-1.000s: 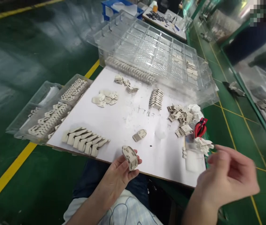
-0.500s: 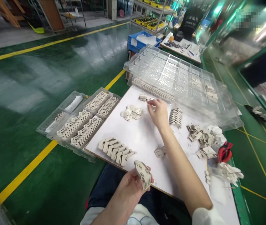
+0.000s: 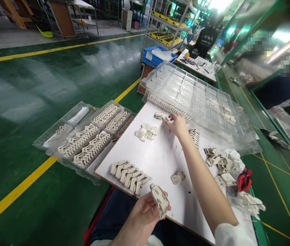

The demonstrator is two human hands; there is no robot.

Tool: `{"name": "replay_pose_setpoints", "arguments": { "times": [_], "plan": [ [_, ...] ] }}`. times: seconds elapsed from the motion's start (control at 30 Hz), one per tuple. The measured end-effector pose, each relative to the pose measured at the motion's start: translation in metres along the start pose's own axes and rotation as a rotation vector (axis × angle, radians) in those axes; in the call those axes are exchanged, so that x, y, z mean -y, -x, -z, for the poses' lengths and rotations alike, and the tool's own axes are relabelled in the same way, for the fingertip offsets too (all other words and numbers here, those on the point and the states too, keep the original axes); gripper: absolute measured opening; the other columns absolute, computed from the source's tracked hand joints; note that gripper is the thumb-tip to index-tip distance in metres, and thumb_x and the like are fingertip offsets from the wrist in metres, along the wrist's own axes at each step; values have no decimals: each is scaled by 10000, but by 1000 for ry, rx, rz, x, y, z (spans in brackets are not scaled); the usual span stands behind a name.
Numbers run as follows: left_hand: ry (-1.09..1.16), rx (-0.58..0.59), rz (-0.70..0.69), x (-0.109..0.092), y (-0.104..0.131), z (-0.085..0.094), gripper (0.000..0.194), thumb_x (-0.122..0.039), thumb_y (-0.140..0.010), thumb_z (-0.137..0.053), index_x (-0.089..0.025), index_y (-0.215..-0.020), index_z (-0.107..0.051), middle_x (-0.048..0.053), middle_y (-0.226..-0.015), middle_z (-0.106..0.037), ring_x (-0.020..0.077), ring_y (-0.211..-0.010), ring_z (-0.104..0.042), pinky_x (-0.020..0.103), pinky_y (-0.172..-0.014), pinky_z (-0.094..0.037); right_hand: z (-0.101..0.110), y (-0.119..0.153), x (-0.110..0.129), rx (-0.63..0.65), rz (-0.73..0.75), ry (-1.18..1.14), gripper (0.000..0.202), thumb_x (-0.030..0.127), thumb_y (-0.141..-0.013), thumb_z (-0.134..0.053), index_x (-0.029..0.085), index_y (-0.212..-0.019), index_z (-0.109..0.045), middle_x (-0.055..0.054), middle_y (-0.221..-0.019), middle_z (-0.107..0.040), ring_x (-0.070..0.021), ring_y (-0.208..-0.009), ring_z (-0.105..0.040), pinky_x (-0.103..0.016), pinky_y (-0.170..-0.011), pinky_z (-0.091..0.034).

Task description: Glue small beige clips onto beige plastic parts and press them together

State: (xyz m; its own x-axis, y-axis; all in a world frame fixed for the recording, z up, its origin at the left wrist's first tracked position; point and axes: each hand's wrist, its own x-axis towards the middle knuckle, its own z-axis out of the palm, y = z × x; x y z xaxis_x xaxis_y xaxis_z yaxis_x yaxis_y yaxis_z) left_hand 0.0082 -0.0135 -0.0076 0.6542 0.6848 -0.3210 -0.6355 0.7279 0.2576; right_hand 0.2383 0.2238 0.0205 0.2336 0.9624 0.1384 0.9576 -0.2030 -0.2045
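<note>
My left hand (image 3: 145, 213), near the table's front edge, is closed around a beige moulded plastic part (image 3: 159, 200) with slots in its face, held tilted up. Across the white table my right hand (image 3: 178, 125) reaches to the far side, thumb and finger pinched at a small beige plastic piece (image 3: 165, 119). Just left of those fingertips sits a small beige block (image 3: 158, 115). Flat rounded beige pieces (image 3: 146, 132) lie in a loose pile nearer me. A row of nested beige parts (image 3: 129, 176) stands at the left edge, and a single beige part (image 3: 178, 177) lies mid-table.
Clear trays of nested parts (image 3: 83, 140) flank the table on the left. Large stacked clear plastic trays (image 3: 183, 82) cover its far end. Right of my forearm are another row (image 3: 194, 137), a heap of beige pieces (image 3: 218, 159) and red-handled pliers (image 3: 244, 180).
My right hand has brought its fingertips onto the small piece near the block. The left hand still holds its part. The whole view has shifted slightly.
</note>
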Motion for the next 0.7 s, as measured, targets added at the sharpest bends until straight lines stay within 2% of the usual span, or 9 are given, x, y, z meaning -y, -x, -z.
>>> {"name": "replay_pose_setpoints", "arguments": {
  "times": [0.23,0.3,0.43,0.5,0.6,0.7],
  "plan": [
    [-10,43,-6,-4,-2,-4,454,-448,-604,-942,-174,-946,-823,61,-820,-662,158,-796,-588,290,-809,-419,-2,-15,18,48,-58,104,380,275,-902,-575,105,-1239,-614,-210,-1189,-706,-355,-1183,-576,-458,-985,-422],
    [-12,26,-9,-4,-2,-5,451,-444,-602,-942,-174,-945,-824,61,-821,-660,161,-797,-587,295,-814,-419,0,-15,18,51,-61,110,397,296,-914,-568,109,-1263,-599,-209,-1210,-702,-358,-1204,-565,-458,-985,-425],
    [-35,23,17,-7,2,-11,451,-443,-606,-942,-164,-940,-822,63,-822,-658,161,-808,-581,297,-827,-411,3,-15,19,78,-62,101,383,319,-913,-587,125,-1242,-611,-162,-1112,-740,-331,-1158,-596,-432,-973,-439],
    [-47,14,24,-7,3,-12,480,-447,-590,-951,-161,-952,-820,65,-839,-662,165,-822,-586,301,-836,-411,10,-16,20,84,-61,90,401,342,-905,-609,126,-1242,-610,-156,-1125,-736,-312,-1135,-614,-415,-967,-449],
    [-40,1,17,-4,3,-8,495,-451,-576,-955,-162,-953,-817,66,-854,-659,171,-829,-592,303,-821,-412,32,-15,17,67,-57,76,431,387,-931,-577,125,-1274,-595,-162,-1178,-719,-280,-1084,-646,-383,-938,-470],
    [-40,10,21,2,1,-6,477,-453,-600,-941,-162,-956,-811,64,-858,-648,172,-839,-589,296,-805,-409,55,-11,13,76,-58,82,327,363,-964,-518,157,-1170,-665,-135,-1099,-743,-262,-1009,-678,-361,-898,-484]
  ]
}}
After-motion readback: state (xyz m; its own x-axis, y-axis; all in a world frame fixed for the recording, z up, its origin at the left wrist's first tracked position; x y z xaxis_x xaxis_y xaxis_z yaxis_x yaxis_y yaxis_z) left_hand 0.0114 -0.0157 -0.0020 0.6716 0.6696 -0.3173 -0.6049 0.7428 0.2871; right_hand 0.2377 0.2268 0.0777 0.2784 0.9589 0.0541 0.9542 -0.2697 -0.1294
